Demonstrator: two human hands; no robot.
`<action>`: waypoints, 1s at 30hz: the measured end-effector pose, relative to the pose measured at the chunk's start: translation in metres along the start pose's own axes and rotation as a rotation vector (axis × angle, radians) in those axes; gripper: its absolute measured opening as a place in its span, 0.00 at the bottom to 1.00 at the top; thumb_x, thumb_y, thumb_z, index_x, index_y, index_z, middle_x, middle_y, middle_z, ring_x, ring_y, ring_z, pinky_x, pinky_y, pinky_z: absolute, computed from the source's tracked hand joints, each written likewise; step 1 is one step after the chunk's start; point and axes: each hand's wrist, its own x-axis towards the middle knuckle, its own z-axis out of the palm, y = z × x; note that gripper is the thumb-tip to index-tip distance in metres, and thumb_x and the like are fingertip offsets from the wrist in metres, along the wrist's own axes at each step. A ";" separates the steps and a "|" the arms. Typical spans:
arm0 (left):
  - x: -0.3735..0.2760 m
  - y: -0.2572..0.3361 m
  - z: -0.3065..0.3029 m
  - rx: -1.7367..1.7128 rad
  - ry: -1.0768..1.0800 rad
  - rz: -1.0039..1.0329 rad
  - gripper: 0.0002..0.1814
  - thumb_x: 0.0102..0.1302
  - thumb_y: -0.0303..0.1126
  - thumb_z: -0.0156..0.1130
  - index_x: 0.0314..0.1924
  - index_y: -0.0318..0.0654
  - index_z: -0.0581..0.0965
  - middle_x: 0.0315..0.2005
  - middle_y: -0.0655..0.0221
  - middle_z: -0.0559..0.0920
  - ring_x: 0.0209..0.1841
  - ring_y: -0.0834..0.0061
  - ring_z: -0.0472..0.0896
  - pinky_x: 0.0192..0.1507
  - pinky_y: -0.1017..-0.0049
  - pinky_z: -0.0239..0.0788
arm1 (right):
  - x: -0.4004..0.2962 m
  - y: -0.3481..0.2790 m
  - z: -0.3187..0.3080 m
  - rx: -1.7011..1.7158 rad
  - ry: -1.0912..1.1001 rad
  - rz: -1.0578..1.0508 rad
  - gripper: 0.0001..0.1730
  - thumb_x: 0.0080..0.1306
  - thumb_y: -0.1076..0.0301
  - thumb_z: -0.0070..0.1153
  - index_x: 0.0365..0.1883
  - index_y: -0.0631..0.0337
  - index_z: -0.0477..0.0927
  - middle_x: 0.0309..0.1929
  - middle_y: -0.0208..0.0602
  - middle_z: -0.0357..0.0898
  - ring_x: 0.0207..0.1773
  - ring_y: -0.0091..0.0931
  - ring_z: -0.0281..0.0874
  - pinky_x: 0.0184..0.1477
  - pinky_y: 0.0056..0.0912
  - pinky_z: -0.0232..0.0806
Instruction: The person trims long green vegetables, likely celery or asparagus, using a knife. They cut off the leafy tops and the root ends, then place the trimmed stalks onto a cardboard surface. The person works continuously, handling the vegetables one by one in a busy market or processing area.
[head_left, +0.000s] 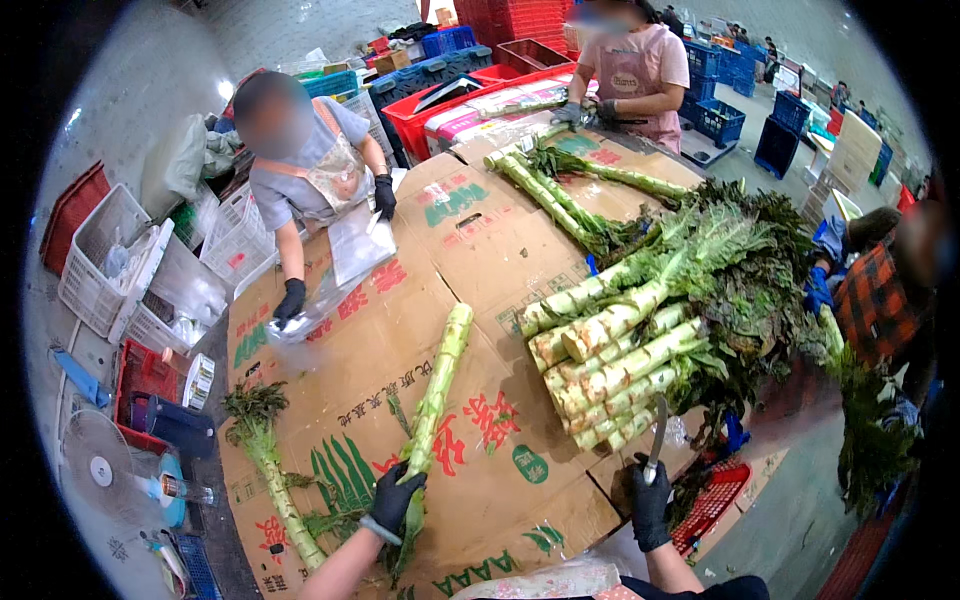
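Note:
My left hand (397, 499), in a dark glove, grips a celtuce stem (441, 367) near its leafy end. The stem's bare pale end points away from me over the cardboard. In my right hand (651, 504), also gloved, is a knife (660, 435) with a slightly curved blade pointing up and away. Just beyond the blade lies a stacked pile of celtuce (615, 367), cut ends towards me and leaves to the right. Left of my left hand, another celtuce (277, 480) rests with a leafy tuft at its far end.
Printed cardboard sheets (480, 277) cover the table. Across it, one person (311, 165) handles clear plastic bags (364, 244); another (634, 82) holds a celtuce stem. A person in plaid sleeves (877, 292) is at the right. A fan (101, 471) and a red crate (712, 502) flank the table.

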 end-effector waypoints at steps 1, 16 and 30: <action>0.007 0.017 0.011 -0.096 -0.039 -0.128 0.14 0.56 0.29 0.60 0.43 0.32 0.73 0.29 0.70 0.77 0.31 0.79 0.75 0.34 0.79 0.66 | 0.000 -0.004 0.000 0.031 -0.006 0.041 0.11 0.57 0.71 0.54 0.40 0.61 0.76 0.28 0.33 0.75 0.28 0.22 0.69 0.31 0.26 0.64; 0.296 0.239 0.186 -0.133 -0.529 0.078 0.21 0.58 0.48 0.57 0.45 0.42 0.71 0.32 0.69 0.78 0.30 0.77 0.76 0.37 0.77 0.68 | -0.010 -0.058 0.002 0.178 0.019 0.239 0.12 0.59 0.68 0.53 0.42 0.56 0.76 0.26 0.32 0.77 0.27 0.21 0.72 0.30 0.24 0.65; 0.294 0.157 0.221 -0.532 -1.015 -0.026 0.14 0.64 0.29 0.46 0.49 0.33 0.70 0.43 0.63 0.76 0.41 0.68 0.76 0.45 0.70 0.69 | -0.010 -0.079 0.005 0.142 0.031 0.207 0.13 0.58 0.65 0.56 0.40 0.60 0.77 0.27 0.31 0.77 0.28 0.20 0.71 0.30 0.22 0.65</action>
